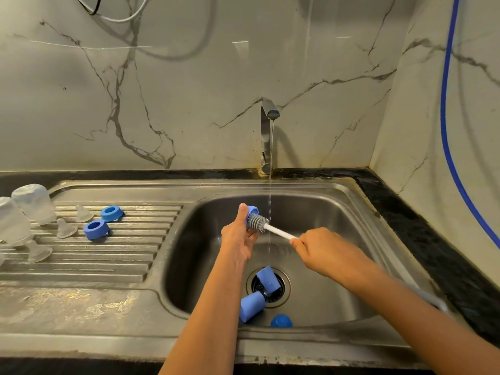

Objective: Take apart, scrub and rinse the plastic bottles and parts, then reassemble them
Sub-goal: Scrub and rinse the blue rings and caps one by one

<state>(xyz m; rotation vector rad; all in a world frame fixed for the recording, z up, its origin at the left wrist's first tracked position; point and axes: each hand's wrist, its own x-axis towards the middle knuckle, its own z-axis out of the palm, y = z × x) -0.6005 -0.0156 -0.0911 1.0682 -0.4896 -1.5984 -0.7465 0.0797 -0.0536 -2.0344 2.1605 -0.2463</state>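
Over the sink basin (324, 212) my left hand (239, 234) grips a blue plastic part (253, 210), mostly hidden behind its fingers. My right hand (322, 251) holds the white handle of a bottle brush (278, 231), whose grey bristle head touches the blue part beside the running water. Two blue caps (267, 278) (251, 305) lie at the drain and a darker blue piece (281, 320) sits near the basin's front wall. On the ribbed drainboard (108, 255) stand two upturned clear bottles (33, 203) (12, 221), two blue rings (111, 213) (95, 229) and clear nipples (65, 228).
A steel faucet (266, 136) at the back runs a thin stream into the basin. Marble walls close the back and right side, with a blue hose (446, 131) hanging on the right. A dark counter edge (422, 228) borders the sink.
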